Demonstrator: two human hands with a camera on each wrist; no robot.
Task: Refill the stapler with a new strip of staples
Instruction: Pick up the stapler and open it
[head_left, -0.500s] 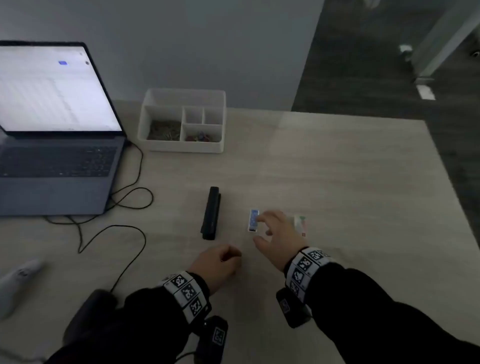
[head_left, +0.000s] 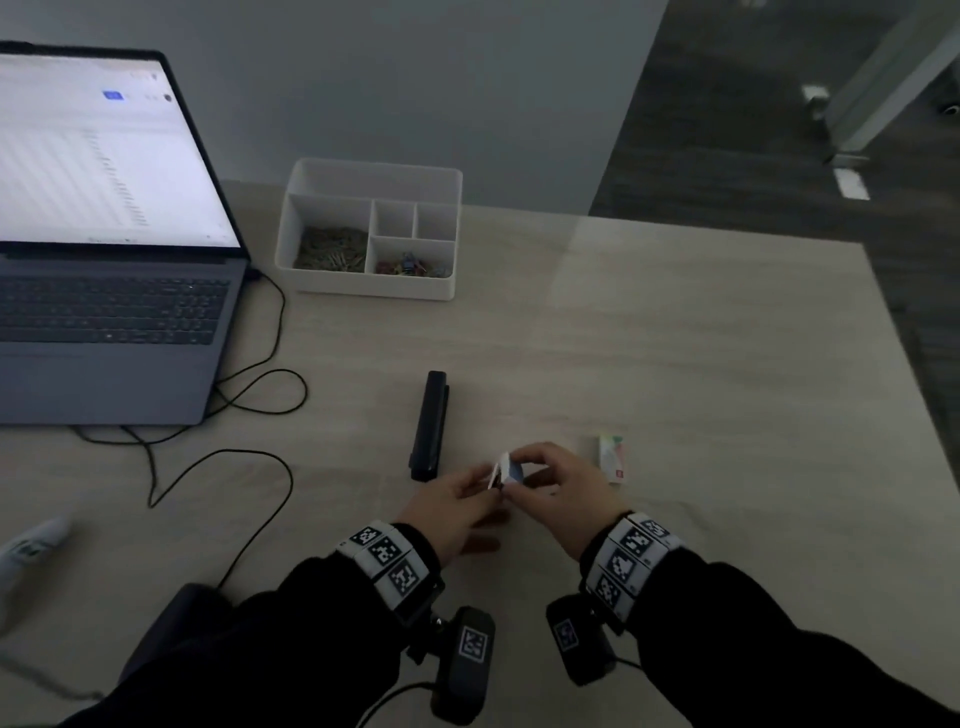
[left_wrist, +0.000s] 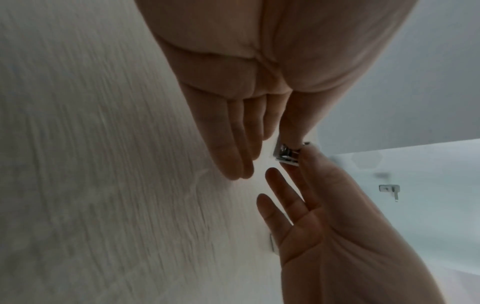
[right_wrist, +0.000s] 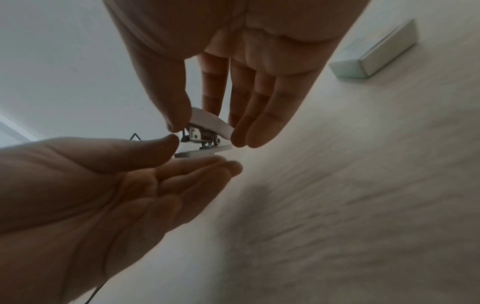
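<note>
0.5 s ago only my right hand (head_left: 566, 499) touched the small stapler (head_left: 504, 470), which lay on the table. Now the right hand and the left hand (head_left: 452, 509) both pinch it, lifted. Judgement: opening begun, no strip loaded. Only the wrist views show its top hinged off the base. Only the head view shows the staple box (head_left: 612, 457), right of the grip, apart.
</note>
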